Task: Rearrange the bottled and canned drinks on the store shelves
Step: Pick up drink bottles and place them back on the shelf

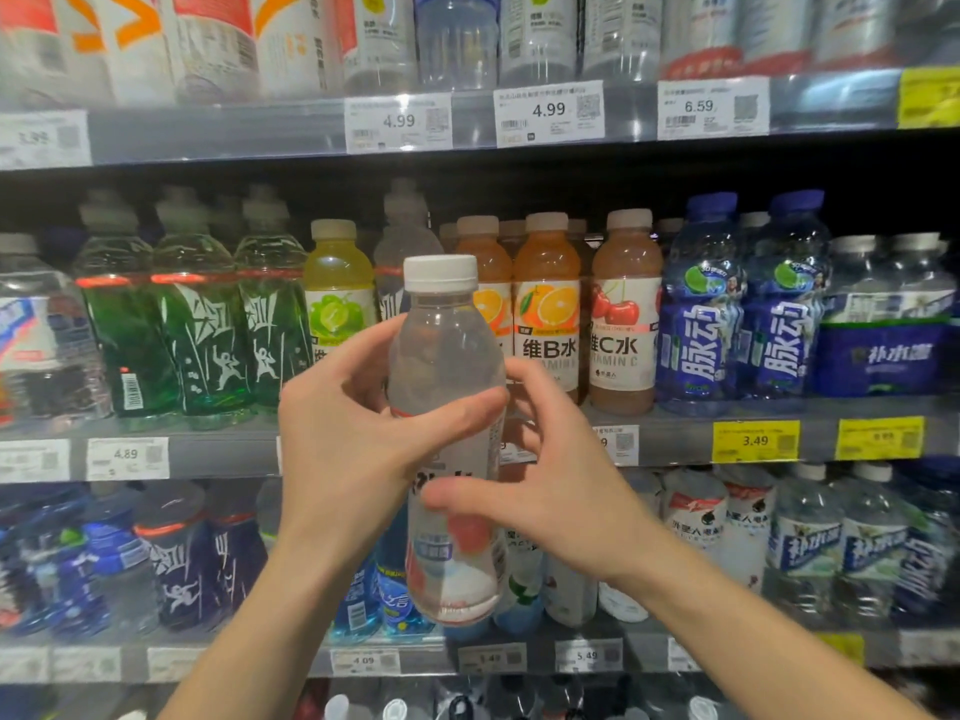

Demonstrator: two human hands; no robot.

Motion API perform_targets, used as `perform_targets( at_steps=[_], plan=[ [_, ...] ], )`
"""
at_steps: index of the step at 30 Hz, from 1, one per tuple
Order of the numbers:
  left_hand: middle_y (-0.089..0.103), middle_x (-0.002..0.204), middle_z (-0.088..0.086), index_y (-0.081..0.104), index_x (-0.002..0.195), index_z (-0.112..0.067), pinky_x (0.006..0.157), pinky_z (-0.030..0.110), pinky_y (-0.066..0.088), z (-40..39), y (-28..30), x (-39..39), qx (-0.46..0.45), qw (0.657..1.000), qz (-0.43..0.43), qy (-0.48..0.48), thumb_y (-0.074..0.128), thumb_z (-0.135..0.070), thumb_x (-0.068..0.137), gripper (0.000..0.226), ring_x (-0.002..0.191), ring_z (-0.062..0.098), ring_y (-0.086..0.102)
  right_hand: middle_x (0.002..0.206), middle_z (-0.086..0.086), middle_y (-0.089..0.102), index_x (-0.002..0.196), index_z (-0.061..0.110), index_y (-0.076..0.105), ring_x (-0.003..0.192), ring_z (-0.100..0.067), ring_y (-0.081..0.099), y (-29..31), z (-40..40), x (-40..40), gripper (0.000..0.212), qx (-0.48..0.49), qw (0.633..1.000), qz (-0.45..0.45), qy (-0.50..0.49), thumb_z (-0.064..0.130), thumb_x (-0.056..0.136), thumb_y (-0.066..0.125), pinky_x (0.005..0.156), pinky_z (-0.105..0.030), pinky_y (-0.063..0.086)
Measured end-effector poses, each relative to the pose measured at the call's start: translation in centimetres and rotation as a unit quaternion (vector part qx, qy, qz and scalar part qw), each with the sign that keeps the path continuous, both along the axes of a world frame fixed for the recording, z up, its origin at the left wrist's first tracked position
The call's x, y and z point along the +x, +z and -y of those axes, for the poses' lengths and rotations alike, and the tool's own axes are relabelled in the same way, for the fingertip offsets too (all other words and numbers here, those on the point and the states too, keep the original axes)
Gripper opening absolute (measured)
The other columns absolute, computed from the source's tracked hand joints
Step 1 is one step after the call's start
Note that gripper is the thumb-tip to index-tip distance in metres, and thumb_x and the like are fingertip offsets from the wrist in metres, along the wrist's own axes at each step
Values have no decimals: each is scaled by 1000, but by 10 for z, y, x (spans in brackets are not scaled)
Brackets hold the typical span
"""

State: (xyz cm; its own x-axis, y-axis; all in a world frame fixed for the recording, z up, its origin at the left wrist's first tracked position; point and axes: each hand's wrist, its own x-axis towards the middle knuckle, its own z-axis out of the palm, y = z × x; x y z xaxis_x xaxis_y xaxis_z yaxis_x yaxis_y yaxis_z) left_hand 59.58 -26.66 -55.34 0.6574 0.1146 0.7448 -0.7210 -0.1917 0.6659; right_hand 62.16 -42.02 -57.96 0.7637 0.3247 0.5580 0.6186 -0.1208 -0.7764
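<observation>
Stocked shelves (675, 439) fill the background; left hand (353, 433) grips a clear bottle (447, 366) upright, right hand (561, 485) touching it, fingers relaxed.

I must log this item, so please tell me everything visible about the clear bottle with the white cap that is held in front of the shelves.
The clear bottle looks like transparent plastic with a white screw cap, closed, and a pale label showing pink fruit. It is held upright before the middle shelf, touching no shelf. The left hand grips its middle; the right hand touches it.
</observation>
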Motion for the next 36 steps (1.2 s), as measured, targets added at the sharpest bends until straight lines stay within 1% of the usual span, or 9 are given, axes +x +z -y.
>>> perform_targets(
  at_steps=[5,8,10,14,17,21,28,32,36],
  plan=[
    [77,94,-18,70,102,-42,62,16,54,4,-1,-4,9,1000,-27,-9,91,-45,59,48,78,-1,70,112,11,74,120,25,62,106,-7,69,-7,8,4,69,52,998,25,-36,17,59,94,88,-31,56],
    [75,100,-21,70,103,-47,58,11,48,-3,-11,-1,48,996,-58,-37,69,-58,70,35,72,-5,64,110,10,75,118,23,65,104,-7,70,-16,16,3,66,65,997,14,-25,22,58,92,85,-23,55],
    [75,106,-20,67,113,-40,66,9,48,-6,-24,2,82,992,-77,-60,64,-55,75,40,84,-4,67,110,7,76,118,19,66,105,-9,70,-24,20,4,64,74,997,-3,-15,14,61,94,84,-22,55],
    [72,120,-9,57,131,-30,90,28,56,-9,-55,0,131,975,-124,-131,72,-38,80,54,109,13,69,110,4,76,117,15,66,105,-10,71,-42,28,1,63,84,996,-17,-6,11,61,93,81,-20,54],
    [69,126,-11,49,138,-26,91,22,53,-10,-76,-4,126,970,-154,-141,83,-28,79,69,113,11,68,112,8,75,118,18,66,106,-9,70,-53,30,-1,64,65,998,-26,-7,14,61,94,86,-22,55],
    [63,136,-8,37,150,-32,93,35,56,-13,-98,-8,139,961,-193,-139,89,-14,72,95,117,20,66,111,7,76,119,17,66,106,-8,70,-68,26,-2,65,62,997,-45,6,10,61,93,88,-22,54],
    [70,124,1,40,150,-35,92,59,54,-26,-113,-17,85,972,-199,-89,86,-10,71,95,109,28,69,111,6,75,118,19,66,105,-9,70,-81,4,-2,62,74,995,-61,39,13,60,89,89,-23,53],
    [71,122,0,45,149,-29,93,55,55,-42,-119,-30,59,978,-190,-55,86,-7,70,92,110,33,68,116,6,72,123,21,64,112,-15,68,-89,-19,-4,66,77,991,-69,81,18,63,90,96,-37,54],
    [75,115,-2,54,139,-16,81,27,58,-65,-131,-42,17,981,-193,-6,87,1,64,84,101,15,73,121,3,71,126,21,61,113,-16,68,-100,-48,-7,65,82,985,-77,130,12,67,86,95,-32,54]
  ],
)
